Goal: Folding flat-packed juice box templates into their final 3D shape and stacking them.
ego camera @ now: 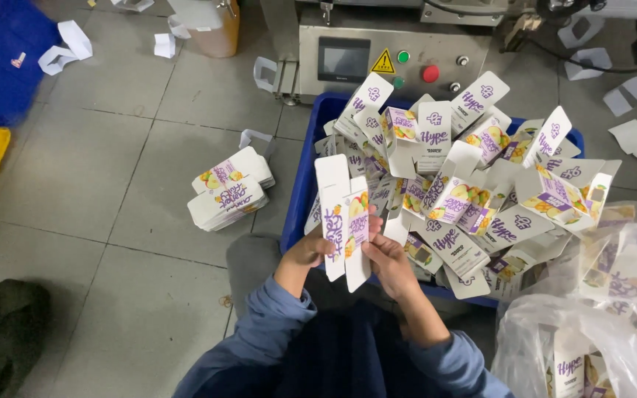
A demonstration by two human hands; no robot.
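Floor stack: a bundle of flattened white-and-purple cartons (230,193) lies on the grey tiles, well apart from the hands.
Left hand: the left hand (310,253) pinches the lower left edge of the held cartons, thumb in front, other fingers curled behind.
Held cartons: a few flat carton blanks (346,221) stand upright between both hands, just in front of the crate's near wall; the exact count is hard to tell, as they overlap.
Right hand: the right hand (386,259) grips the right edge, fingers pressed together along the card.
Blue crate: the blue crate (300,193) is heaped with loose blanks lying every way.
Plastic bag: a clear bag (591,324) at the right holds more cartons.
Doing it well: judging by the grip, squaring the edges flush and keeping all printed faces turned one way would give a tidy bundle; a light pinch avoids creasing the flaps.
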